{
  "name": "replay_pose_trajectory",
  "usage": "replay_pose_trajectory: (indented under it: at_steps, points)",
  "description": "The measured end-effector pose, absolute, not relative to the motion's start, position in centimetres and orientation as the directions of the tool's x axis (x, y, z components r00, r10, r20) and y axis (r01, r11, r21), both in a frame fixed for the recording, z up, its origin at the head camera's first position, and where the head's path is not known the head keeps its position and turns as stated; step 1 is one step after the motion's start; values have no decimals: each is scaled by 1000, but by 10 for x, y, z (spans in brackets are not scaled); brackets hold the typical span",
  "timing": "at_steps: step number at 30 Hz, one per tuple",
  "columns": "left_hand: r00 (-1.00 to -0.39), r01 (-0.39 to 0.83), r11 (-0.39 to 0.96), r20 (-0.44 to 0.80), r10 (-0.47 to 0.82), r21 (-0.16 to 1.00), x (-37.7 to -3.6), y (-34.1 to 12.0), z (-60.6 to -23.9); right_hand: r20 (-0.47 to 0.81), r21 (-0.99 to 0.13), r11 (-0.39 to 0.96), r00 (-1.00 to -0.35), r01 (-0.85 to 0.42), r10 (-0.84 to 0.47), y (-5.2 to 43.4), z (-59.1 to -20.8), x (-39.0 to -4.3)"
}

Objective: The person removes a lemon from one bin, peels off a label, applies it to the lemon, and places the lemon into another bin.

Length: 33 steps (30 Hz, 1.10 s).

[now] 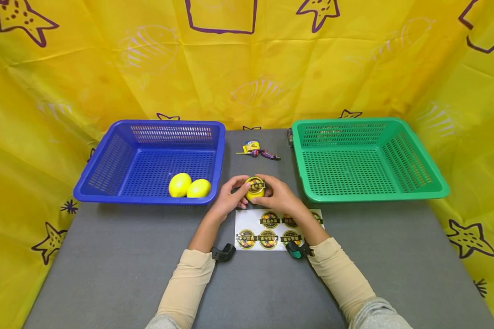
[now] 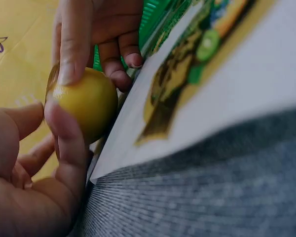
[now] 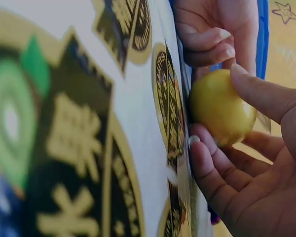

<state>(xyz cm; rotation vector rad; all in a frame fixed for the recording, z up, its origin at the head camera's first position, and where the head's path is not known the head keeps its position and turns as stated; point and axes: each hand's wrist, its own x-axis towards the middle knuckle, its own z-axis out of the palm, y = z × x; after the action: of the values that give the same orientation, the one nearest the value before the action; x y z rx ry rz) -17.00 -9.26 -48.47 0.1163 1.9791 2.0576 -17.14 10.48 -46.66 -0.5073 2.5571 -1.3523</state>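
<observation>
Both hands hold one yellow lemon [image 1: 255,198] just beyond the sticker sheet. A round black-and-gold fruit sticker [image 1: 256,184] lies on the lemon's upper face, its banner end standing out past the fruit. My left hand [image 1: 229,197] grips the lemon from the left, with a fingertip at the sticker's edge. From the other side my right hand [image 1: 283,197] curls thumb and fingers round the same lemon [image 3: 219,106]. Below the hands lies the white sheet [image 1: 247,220] with several similar stickers [image 1: 268,239], partly hidden by the right forearm.
On the left, a blue basket [image 1: 148,199] contains two lemons [image 1: 179,184]. A green basket [image 1: 374,198] stands on the right. Between the baskets, at the back, lie small wrapped candies [image 1: 268,154] and a lollipop [image 1: 254,153]. A yellow patterned cloth [image 1: 247,59] hangs behind the grey table.
</observation>
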Motion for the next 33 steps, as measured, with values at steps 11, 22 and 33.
replay_pose_trajectory:
  at_steps: [11,22,33]
  points:
    - [-927,-183,-96,-139,348,978,-169,-93,-491,-96,-913,400,-909,-82,-407,106,-465,-172]
    - [-933,-183,-41,-160,323,982,-170,-89,-489,-127,-941,338,-942,15,-311,101,-472,-176]
    - [-927,-202,-72,-167,335,977,-171,-93,-490,-253,-966,135,-909,219,-333,111,-478,-184]
